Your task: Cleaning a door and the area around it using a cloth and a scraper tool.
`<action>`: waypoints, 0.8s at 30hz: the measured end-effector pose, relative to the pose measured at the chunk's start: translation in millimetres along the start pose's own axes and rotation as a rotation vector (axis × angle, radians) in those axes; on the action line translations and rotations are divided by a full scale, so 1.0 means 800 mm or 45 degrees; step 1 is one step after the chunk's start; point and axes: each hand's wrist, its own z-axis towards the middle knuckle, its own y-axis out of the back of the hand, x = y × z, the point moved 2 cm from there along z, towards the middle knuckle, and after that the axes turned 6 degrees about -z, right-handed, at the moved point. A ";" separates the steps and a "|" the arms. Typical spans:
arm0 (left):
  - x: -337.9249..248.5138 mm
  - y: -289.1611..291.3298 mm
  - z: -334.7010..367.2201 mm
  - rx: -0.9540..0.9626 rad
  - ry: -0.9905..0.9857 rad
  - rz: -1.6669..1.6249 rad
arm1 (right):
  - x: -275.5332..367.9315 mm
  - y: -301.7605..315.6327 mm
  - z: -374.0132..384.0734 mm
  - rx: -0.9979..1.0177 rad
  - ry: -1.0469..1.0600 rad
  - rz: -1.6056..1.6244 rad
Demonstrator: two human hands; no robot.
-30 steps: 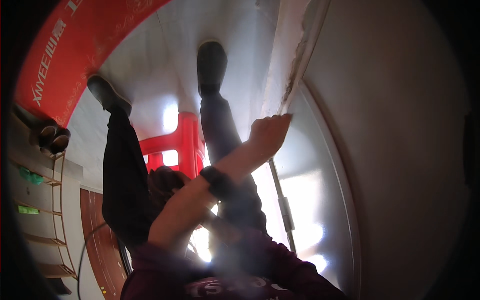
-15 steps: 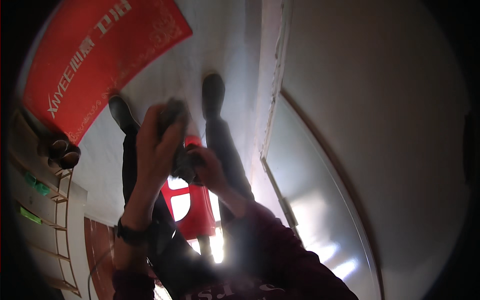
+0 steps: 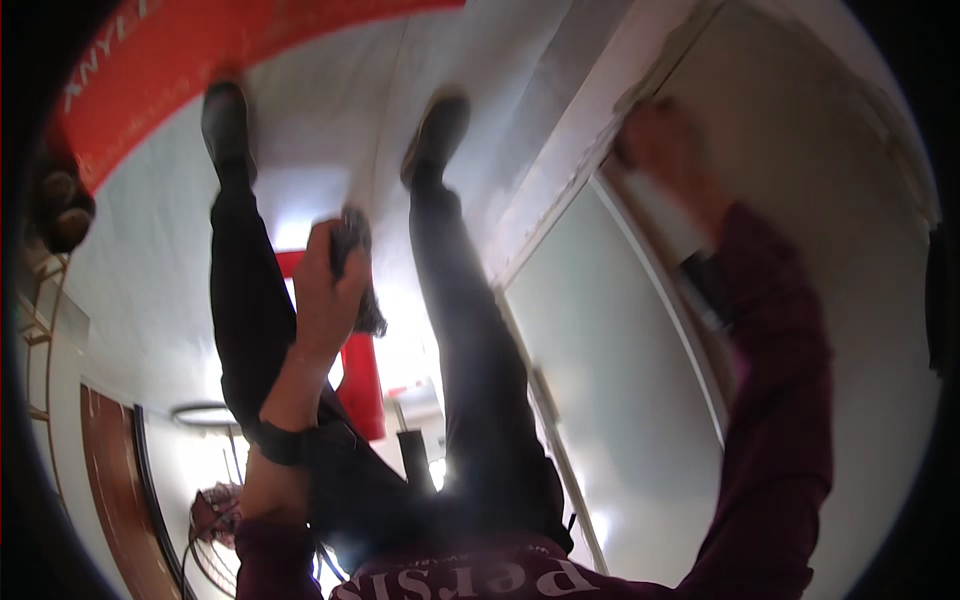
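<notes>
My left hand (image 3: 322, 295), with a dark band at the wrist, is closed around a black, elongated thing (image 3: 371, 315) that looks soft or fuzzy. Its exact kind is unclear. It is held above the floor between my legs. My right arm is stretched out to the upper right, in a dark red sleeve. At its end my right hand (image 3: 665, 150) is smeared by motion and appears near the edge of a wide grey panel (image 3: 830, 200). Whether its fingers hold anything does not show.
A red mat (image 3: 260, 35) covers the floor beyond my dark shoes (image 3: 228, 125). Behind my legs a red object (image 3: 364, 390) partly shows. To the right stands a pale door-like panel (image 3: 600, 330); to the left is a thin-framed rack (image 3: 40, 340) below round brown items (image 3: 68, 230).
My right hand has left the black thing beside my left hand and swung out to the upper right. My left hand still grips its black thing. The view has shifted, showing less mat.
</notes>
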 end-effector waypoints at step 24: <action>-0.044 0.015 0.038 0.110 -0.223 -0.041 | 0.139 0.010 -0.079 -0.309 0.239 0.930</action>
